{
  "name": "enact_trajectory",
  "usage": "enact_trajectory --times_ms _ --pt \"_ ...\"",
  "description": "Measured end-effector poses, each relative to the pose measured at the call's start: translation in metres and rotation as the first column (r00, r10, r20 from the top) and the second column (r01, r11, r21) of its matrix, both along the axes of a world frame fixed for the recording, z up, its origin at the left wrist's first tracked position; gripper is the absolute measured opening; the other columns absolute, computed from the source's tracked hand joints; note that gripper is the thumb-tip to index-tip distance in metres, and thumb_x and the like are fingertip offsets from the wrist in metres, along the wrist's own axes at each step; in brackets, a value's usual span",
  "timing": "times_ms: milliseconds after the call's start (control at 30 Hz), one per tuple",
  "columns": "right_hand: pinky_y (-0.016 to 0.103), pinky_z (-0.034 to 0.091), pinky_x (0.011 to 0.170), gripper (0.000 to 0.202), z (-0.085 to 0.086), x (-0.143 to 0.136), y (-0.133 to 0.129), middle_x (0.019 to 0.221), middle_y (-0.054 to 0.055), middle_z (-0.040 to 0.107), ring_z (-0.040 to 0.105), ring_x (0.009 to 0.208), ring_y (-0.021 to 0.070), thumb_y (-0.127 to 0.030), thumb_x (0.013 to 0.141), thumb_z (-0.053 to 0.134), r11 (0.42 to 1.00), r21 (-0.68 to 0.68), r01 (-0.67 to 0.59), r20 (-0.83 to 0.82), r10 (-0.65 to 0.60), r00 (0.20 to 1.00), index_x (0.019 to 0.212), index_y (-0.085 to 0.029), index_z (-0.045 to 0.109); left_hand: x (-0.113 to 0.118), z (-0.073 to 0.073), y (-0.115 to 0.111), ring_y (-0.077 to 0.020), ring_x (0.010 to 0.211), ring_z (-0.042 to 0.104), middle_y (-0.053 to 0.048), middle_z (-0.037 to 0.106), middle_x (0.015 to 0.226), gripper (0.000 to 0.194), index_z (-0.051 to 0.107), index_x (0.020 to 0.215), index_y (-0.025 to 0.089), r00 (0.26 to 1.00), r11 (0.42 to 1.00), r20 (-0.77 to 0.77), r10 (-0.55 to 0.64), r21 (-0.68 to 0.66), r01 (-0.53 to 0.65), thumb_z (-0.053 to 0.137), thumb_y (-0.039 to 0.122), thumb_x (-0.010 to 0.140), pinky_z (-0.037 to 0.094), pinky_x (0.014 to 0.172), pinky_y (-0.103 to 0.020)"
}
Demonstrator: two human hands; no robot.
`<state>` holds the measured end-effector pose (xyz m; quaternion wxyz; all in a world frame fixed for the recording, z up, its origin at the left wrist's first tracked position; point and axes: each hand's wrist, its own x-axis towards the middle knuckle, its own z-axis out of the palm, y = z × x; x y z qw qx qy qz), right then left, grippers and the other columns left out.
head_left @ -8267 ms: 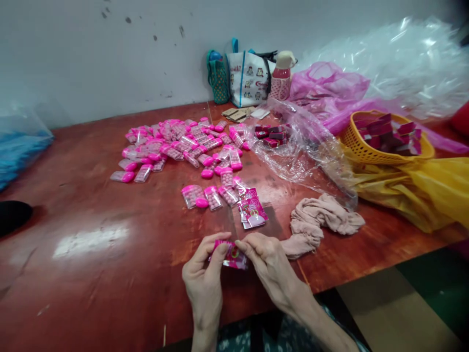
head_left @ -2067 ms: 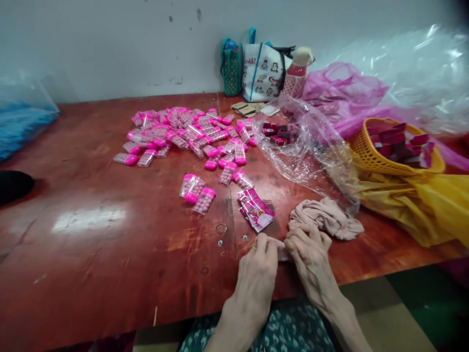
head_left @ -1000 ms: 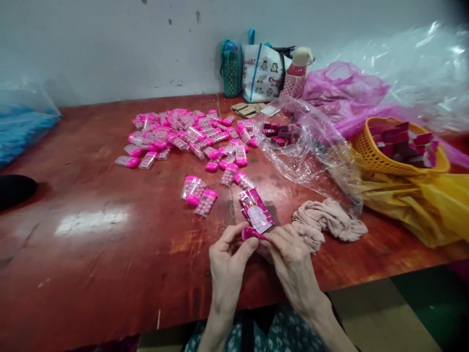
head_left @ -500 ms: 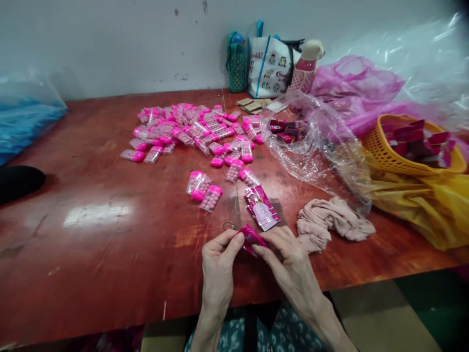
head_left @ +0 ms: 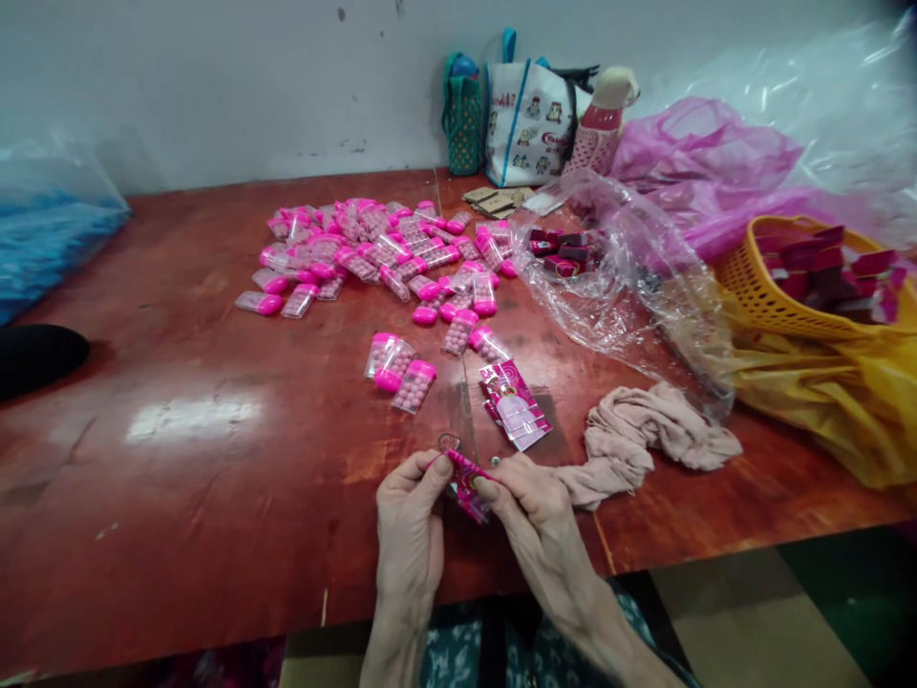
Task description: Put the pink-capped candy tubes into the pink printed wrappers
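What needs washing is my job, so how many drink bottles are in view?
2, it seems: a blue-topped bottle in a green sleeve, left of the white bag; a cream-lidded pink bottle, right of it. More may be hidden.

This looks like a small workshop: a big pile of pink candy boxes (head_left: 387, 253) and big clear bags (head_left: 852, 115) crowd a long red table (head_left: 179, 516).

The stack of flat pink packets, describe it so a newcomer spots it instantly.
On the red-brown table, look beyond the right hand, between the beige cloth and the pink-capped containers. The stack lies there, its flat, printed, overlapping packets unlike the bead-filled containers.
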<state>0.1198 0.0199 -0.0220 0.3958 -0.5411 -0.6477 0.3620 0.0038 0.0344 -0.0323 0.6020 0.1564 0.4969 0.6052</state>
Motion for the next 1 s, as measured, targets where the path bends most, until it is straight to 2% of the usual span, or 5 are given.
enact_trajectory --times_ms 333,500,633,767,1000 --pt "0.027 0.039 0.057 0.025 -0.031 -0.014 0.018 0.064 0.001 0.054 0.050 0.060 0.0157 -0.029 0.090 0.042 0.987 0.150 -0.055 0.110 0.039 0.993 0.076 -0.022 0.062 -0.023 -0.002 0.000 -0.0106 0.064 0.059 -0.003 0.068 0.069 0.020 0.068 0.073 0.012 0.999 0.998 -0.010 -0.040 0.046 0.041 0.077 0.017 0.056 0.047 0.065 -0.020" --pt "0.029 0.043 0.073 0.026 -0.016 -0.026 0.031 0.087 0.006 0.059 0.055 0.080 0.0178 -0.025 0.092 0.033 0.947 0.280 -0.160 0.245 0.091 0.965 0.099 -0.019 0.058 -0.036 -0.001 0.001 -0.0095 0.061 0.059 -0.002 0.068 0.067 0.014 0.068 0.072 0.012 0.996 0.996 -0.012 0.091 0.023 -0.090 0.074 0.012 0.059 0.049 0.062 -0.020" --pt "0.029 0.043 0.067 0.023 0.001 -0.057 0.068 0.085 0.006 0.057 0.054 0.078 0.0192 -0.033 0.091 0.039 0.982 0.184 0.033 0.397 -0.105 0.912 0.096 -0.019 0.057 -0.044 -0.001 0.003 -0.0101 0.062 0.061 -0.001 0.069 0.068 0.013 0.067 0.071 0.012 0.981 0.982 0.033 0.190 0.016 -0.190 0.073 0.010 0.059 0.050 0.061 -0.021" --pt "0.034 0.043 0.073 0.027 -0.005 -0.081 0.090 0.107 0.013 0.051 0.049 0.095 0.0256 -0.030 0.083 0.054 0.989 0.146 0.023 0.564 -0.103 0.819 0.107 -0.018 0.055 -0.052 0.001 0.004 -0.0105 0.064 0.062 0.000 0.069 0.070 0.015 0.067 0.072 0.012 0.960 0.963 0.077 0.268 0.002 -0.269 0.073 0.011 0.059 0.051 0.061 -0.022" --pt "0.036 0.043 0.078 0.026 -0.021 -0.064 0.059 0.118 0.012 0.044 0.043 0.105 0.0256 -0.010 0.082 0.045 0.980 0.189 0.062 0.487 -0.148 0.861 0.101 -0.021 0.059 -0.067 0.001 0.002 -0.0092 0.060 0.061 0.003 0.068 0.065 0.014 0.066 0.070 0.014 0.910 0.919 0.135 0.392 -0.006 -0.395 0.073 0.012 0.058 0.050 0.057 -0.020"
